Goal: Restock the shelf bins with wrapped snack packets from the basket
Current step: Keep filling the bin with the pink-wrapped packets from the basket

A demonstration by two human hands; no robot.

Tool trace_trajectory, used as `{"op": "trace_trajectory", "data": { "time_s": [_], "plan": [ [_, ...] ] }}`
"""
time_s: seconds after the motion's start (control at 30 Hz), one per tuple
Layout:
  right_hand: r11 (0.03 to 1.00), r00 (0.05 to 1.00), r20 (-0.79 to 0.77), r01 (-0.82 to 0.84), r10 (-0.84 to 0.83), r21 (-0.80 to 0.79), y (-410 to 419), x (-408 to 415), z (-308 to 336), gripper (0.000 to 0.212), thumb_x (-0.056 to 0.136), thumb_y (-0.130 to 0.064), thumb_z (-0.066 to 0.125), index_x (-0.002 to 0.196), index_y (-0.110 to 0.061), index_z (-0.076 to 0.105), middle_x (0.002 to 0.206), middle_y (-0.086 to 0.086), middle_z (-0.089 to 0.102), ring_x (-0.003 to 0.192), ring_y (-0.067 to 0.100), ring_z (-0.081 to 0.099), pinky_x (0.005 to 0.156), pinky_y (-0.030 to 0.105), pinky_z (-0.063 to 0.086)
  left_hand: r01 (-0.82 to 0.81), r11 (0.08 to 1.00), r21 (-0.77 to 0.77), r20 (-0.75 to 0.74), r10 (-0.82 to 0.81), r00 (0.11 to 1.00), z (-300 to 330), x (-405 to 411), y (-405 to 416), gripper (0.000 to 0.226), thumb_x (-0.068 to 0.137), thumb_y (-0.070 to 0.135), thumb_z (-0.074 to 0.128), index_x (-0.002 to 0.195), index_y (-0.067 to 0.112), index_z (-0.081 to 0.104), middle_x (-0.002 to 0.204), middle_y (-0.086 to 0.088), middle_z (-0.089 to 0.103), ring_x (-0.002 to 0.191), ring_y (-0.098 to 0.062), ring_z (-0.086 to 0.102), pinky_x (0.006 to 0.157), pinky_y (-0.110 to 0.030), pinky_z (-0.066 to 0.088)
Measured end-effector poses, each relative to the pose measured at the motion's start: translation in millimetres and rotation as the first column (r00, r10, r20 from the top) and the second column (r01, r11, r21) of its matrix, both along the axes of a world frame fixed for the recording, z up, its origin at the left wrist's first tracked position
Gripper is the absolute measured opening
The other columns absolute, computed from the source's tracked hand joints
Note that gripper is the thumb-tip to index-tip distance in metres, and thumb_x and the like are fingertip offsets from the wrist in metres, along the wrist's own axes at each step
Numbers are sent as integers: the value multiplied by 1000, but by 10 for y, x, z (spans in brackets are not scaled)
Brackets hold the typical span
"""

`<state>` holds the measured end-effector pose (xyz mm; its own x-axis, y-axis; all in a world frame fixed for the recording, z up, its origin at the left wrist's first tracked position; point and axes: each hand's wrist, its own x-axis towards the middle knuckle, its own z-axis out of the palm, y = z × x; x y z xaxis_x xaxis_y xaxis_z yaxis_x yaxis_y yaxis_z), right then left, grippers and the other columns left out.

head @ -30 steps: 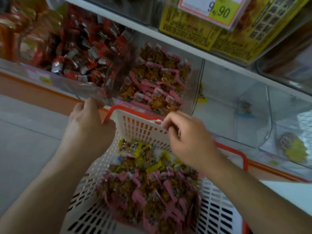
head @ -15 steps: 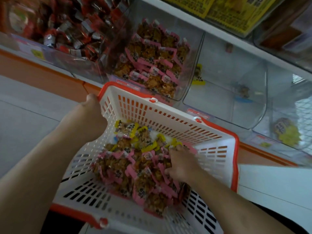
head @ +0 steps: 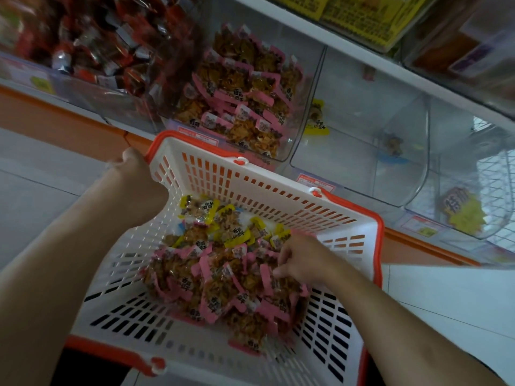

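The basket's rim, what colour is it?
Orange-red, on a white slotted basket; the head view, the only one, shows it.

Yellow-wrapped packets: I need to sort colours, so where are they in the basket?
In the head view, the yellow-wrapped packets lie at the basket's far end toward the shelf, beyond the pink-wrapped packets, between the two hands.

White, orange-rimmed basket [head: 278,201]; pink packets [head: 223,285]

packets [head: 223,280] in basket [head: 281,201] | basket before bins [head: 362,151] | hand [head: 301,260] on packets
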<state>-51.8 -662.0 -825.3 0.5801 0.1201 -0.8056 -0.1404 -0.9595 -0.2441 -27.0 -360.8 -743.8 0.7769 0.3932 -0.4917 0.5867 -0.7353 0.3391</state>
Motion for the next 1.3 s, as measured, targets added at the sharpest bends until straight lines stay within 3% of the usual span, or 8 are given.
{"op": "trace_trajectory", "data": {
  "time_s": [0.1, 0.2, 0.4, 0.6, 0.7, 0.87, 1.1, 1.3],
  "plan": [
    [986, 996, 45, 70, -77, 149, -45, 141, 306, 6, 87, -35, 87, 87, -30, 84, 89, -13, 78, 88, 4, 71, 84, 30, 56, 0, 998, 60, 185, -11, 983, 73, -29, -50, 52, 91, 15, 59, 140, 9, 42, 141, -19, 42, 129, -43, 44, 104, -57, 45],
    [907, 972, 45, 199, -231, 372, 2, 251, 656, 1, 90, -36, 84, 90, -36, 83, 96, -20, 78, 97, 0, 71, 94, 34, 56, 110, 991, -73, 394, -73, 916, 235, -53, -229, 25, 96, 22, 58, 121, 23, 62, 117, 0, 65, 104, -21, 64, 80, -32, 54],
    [806, 954, 121, 159, -273, 570, 298, 313, 1000, 5, 96, -37, 78, 97, -37, 83, 99, -18, 79, 100, 0, 71, 99, 39, 55, 423, 716, -555, 153, -412, 898, 291, -122, -581, 27, 85, 51, 77, 110, 44, 71, 96, 25, 74, 89, 8, 69, 85, -29, 59],
    [574, 812, 25, 390, -582, 720, 391, 399, 918, 14, 102, -39, 69, 111, -29, 73, 102, -12, 79, 102, 7, 74, 92, 30, 56, 208, 736, -644, 186, -114, 976, 199, -74, -547, 45, 83, 32, 86, 118, 51, 66, 97, 13, 75, 84, -6, 74, 85, -43, 63],
    [534, 795, 38, 371, -606, 759, 372, 474, 905, 12, 99, -19, 76, 110, -23, 71, 98, 5, 79, 91, 26, 78, 86, 49, 63, 86, 705, -704, 218, 99, 971, 173, -45, -589, 55, 84, 20, 85, 121, 52, 58, 102, 6, 76, 86, -14, 77, 84, -49, 63],
    [497, 727, 58, 407, -684, 767, 375, 546, 887, 11, 98, -7, 75, 107, -10, 68, 78, 11, 76, 68, 32, 73, 63, 39, 58, 198, 785, -587, 378, 49, 924, 110, -10, -706, 70, 86, 5, 80, 124, 56, 51, 105, 14, 71, 87, -14, 73, 77, -47, 63],
    [853, 591, 634, 205, -499, 480, 184, 550, 865, 25, 99, -28, 70, 122, -27, 61, 110, -17, 64, 100, -1, 61, 79, 10, 49, 162, 861, -483, 428, 70, 901, 74, 100, -762, 44, 89, 11, 79, 109, 50, 69, 89, 18, 76, 82, 0, 73, 71, -23, 56],
    [968, 743, 624, 144, -242, 203, 21, 592, 847, 52, 101, -27, 65, 148, -19, 45, 141, -1, 50, 132, 17, 42, 109, 29, 42, 184, 918, -351, 598, 69, 799, 221, 899, -954, 39, 87, 21, 81, 123, 36, 72, 103, 24, 74, 93, 6, 68, 84, -22, 57]
  ]
}}
